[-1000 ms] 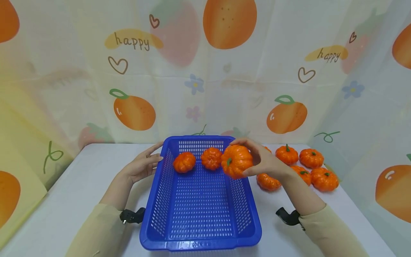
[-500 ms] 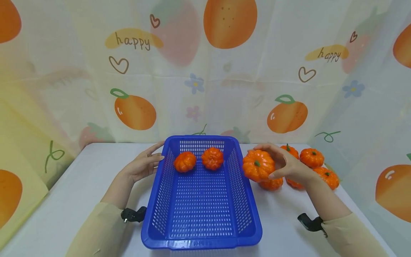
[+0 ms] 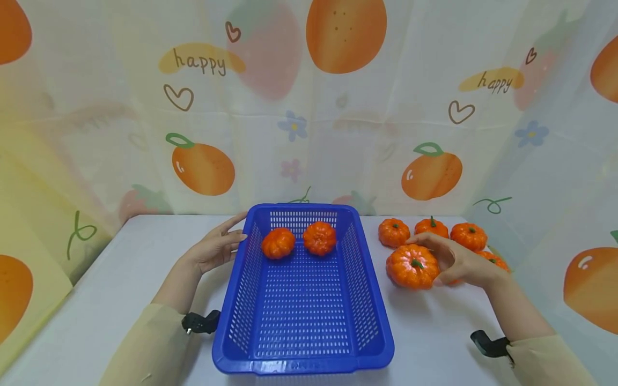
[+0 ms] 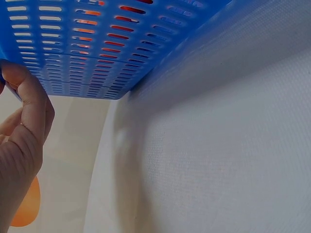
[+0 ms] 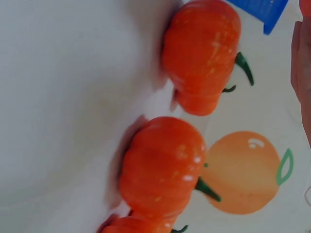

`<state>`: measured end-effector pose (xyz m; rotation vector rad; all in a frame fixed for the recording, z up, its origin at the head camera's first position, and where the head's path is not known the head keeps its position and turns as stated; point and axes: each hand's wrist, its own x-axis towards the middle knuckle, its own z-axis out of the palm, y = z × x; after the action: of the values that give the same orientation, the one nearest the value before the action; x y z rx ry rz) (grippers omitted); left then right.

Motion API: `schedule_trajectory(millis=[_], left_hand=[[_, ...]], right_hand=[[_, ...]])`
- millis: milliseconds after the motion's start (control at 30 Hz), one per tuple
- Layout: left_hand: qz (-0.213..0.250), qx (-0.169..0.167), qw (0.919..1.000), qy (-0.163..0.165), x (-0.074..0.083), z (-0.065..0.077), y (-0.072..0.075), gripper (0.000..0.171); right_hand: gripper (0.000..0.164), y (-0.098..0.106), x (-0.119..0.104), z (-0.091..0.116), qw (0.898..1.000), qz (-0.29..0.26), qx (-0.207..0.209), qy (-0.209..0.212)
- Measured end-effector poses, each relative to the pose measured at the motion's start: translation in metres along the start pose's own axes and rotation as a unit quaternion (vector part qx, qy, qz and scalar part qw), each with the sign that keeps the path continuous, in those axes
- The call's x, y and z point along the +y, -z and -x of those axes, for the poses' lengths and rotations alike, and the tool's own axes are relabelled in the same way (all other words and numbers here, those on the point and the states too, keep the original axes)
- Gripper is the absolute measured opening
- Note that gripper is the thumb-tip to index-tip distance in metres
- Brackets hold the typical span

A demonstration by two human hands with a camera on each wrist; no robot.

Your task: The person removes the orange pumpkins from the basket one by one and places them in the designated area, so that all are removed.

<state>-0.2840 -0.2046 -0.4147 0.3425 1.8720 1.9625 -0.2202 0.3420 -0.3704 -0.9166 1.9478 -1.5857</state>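
Observation:
A blue perforated plastic basket [image 3: 303, 366] stands on the white table, with two small orange pumpkins [image 3: 278, 243] inside near its far end. My left hand [image 3: 214, 247] holds the basket's left rim; in the left wrist view, bent fingers [image 4: 30, 99] meet the rim. Right of the basket, my right hand [image 3: 456, 261] grips a ribbed orange pumpkin [image 3: 412, 266] by its right side, green stem upward, apparently just above the table. Only a sliver of that pumpkin [image 5: 305, 7] shows in the right wrist view.
Several more orange pumpkins [image 3: 469, 237] with green stems sit at the table's back right, around and behind the right hand; some are partly hidden. A fruit-print curtain [image 3: 333, 134] hangs along the back. Black camera straps [image 3: 490, 343] ring both wrists.
My right hand has carried its pumpkin from over the basket's right rim to the right and lower, towards the other pumpkins. The left hand and the basket stay almost where they were.

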Motion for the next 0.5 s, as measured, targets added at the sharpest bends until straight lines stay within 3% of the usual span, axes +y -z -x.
schedule_trajectory(millis=[500], left_hand=[[0.007,-0.003,1.0000,0.000,0.001,0.001,0.000,0.077]], right_hand=[[0.075,0.003,0.027,0.018,0.989,0.010,-0.097,-0.109]])
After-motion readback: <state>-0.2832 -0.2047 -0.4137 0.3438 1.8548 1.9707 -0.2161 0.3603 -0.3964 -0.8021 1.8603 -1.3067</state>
